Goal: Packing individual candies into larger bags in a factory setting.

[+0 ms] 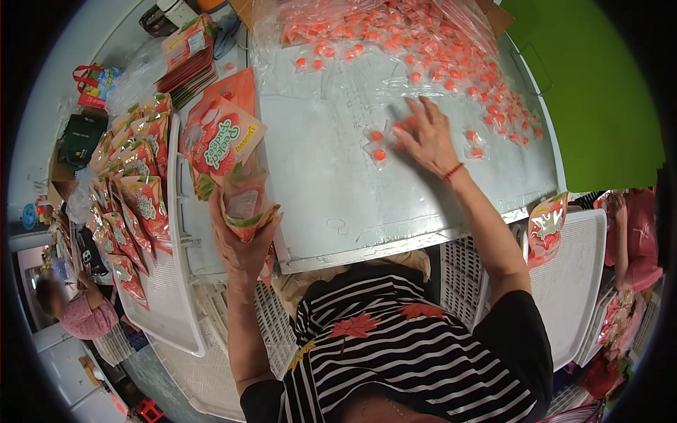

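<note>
My left hand is wrapped round an open candy pouch, holding it upright with its mouth spread at the table's left edge. My right hand, a red cord at its wrist, reaches over the white tabletop with fingers stretched out. Its fingertips and thumb lie at a few clear-wrapped red candies; whether any sits under the palm is hidden. Beyond, a large heap of the same candies spills from a clear plastic liner. Flat printed pouches lie just past my left hand.
Left of the table, a white tray carries rows of filled pouches. A stack of flat pouches stands at the far left. Another pouch is by the white tray at right. Other people are at both sides.
</note>
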Motion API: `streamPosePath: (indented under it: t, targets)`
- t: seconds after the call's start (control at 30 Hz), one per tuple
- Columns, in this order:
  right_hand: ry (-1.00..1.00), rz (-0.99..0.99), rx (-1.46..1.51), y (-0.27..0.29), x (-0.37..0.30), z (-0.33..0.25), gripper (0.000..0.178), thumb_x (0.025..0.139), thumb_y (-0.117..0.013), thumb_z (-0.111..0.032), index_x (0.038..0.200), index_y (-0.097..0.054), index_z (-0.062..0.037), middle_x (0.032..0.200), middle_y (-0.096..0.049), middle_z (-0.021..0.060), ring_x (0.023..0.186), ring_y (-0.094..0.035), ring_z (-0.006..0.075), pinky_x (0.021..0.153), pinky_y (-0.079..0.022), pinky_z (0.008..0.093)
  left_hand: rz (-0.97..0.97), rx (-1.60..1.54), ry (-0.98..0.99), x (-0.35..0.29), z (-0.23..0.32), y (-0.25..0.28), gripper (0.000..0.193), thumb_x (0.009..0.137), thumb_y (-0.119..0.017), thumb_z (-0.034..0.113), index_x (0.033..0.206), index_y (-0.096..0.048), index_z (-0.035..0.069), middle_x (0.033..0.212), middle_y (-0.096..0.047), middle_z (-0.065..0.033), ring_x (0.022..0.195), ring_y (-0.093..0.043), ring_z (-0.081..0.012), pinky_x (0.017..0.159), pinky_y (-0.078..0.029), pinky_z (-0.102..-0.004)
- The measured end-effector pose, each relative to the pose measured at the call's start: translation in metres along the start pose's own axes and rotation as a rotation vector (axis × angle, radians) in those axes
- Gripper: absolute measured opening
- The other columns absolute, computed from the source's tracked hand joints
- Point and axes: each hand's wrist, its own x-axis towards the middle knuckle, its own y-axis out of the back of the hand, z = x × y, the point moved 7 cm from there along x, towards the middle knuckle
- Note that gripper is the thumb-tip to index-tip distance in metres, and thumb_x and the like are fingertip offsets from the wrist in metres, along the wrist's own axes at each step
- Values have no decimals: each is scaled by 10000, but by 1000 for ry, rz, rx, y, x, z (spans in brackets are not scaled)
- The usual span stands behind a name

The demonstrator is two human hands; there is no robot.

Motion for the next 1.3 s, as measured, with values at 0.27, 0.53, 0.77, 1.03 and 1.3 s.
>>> streamPosePath:
  t: [0.27, 0.53, 0.77, 1.03, 1.3]
  targets:
    - [92, -66, 47, -67, -27, -122, 477, 811, -613, -444, 1178, -580, -141, 1258, -460, 204, 1179, -385, 435, 930, -304, 616, -29, -36, -19, -3, 5, -5, 1014, 588, -863, 112, 1394, -262, -16, 1300, -469, -215, 1164, -506, -326, 981, -410, -376]
    - [182, 67, 63, -26, -4, -82, 324, 844, -599, -299, 1097, -597, -97, 1185, -511, 187, 1150, -444, 405, 921, -347, 574, -36, -65, 22, -3, -2, 0, 998, 588, -837, 37, 1400, -259, -9, 1290, -469, -212, 1159, -504, -310, 983, -406, -375]
    - [-158, 162, -207, 66, -24, 149, 307, 930, -477, -173, 1159, -555, 16, 1198, -554, 196, 1090, -535, 358, 947, -423, 420, -86, -88, 43, -7, -1, -6, 997, 589, -833, 26, 1401, -257, -8, 1287, -471, -206, 1151, -508, -307, 976, -411, -371]
    - [-327, 62, 382, 45, -47, 107, 375, 985, -401, -268, 1234, -513, -11, 1301, -505, 152, 1184, -500, 291, 1014, -374, 394, -68, -111, -43, 4, 16, -9, 975, 599, -841, 42, 1390, -274, -12, 1283, -474, -199, 1145, -511, -289, 971, -417, -365]
    - [-791, 454, 1394, 72, -93, 197, 330, 959, -417, -288, 1100, -560, -26, 1159, -589, 124, 1130, -546, 251, 956, -419, 374, -56, -119, 15, -5, -1, -5, 975, 583, -839, 23, 1386, -288, -7, 1283, -470, -170, 1154, -495, -263, 975, -413, -359]
